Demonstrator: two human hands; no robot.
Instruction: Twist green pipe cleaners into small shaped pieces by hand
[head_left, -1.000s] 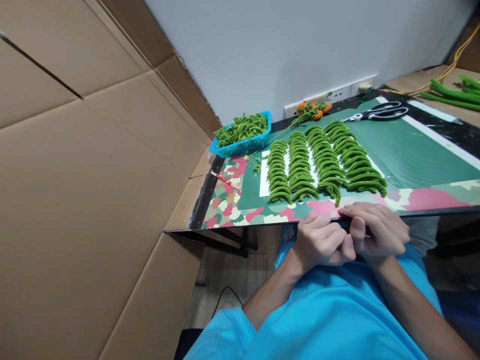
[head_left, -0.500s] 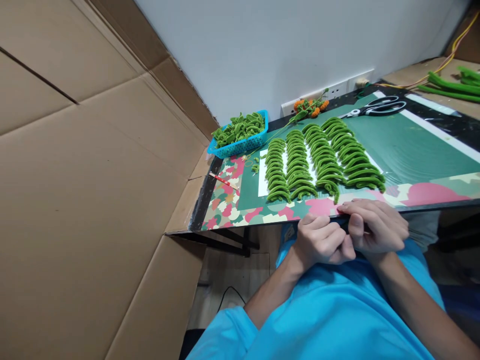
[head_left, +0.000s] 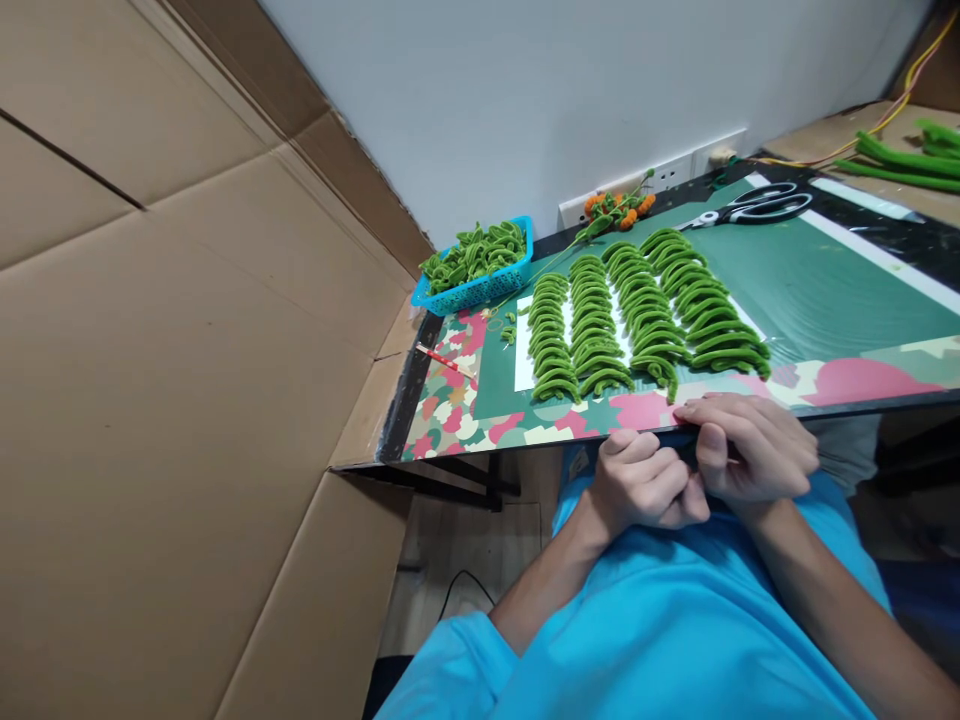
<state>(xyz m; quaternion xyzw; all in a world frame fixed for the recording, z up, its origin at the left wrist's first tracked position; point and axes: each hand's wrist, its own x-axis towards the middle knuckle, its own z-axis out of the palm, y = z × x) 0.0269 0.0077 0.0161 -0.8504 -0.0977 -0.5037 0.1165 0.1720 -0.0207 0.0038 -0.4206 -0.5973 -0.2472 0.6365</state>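
My left hand [head_left: 651,480] is curled into a fist just below the front edge of the table. Beside it, my right hand [head_left: 754,448] is also closed, its fingertips against the table edge. The curled fingers hide whatever either hand may hold. In front of them lie bent green pipe cleaners [head_left: 660,318] in several columns, on a white sheet [head_left: 524,362]. The lowest pieces of the right-hand columns lie closest to my fingers.
A blue basket [head_left: 474,297] heaped with green pieces stands at the back left. Orange pipe-cleaner flowers [head_left: 621,210], scissors [head_left: 772,205] and a plastic tube [head_left: 862,200] lie farther back. A red stick [head_left: 446,361] rests on the left. Cardboard [head_left: 187,400] walls the left side.
The camera view has shifted very slightly. Both hands keep the same closed pose at the table edge, and the pieces on the table have not moved.
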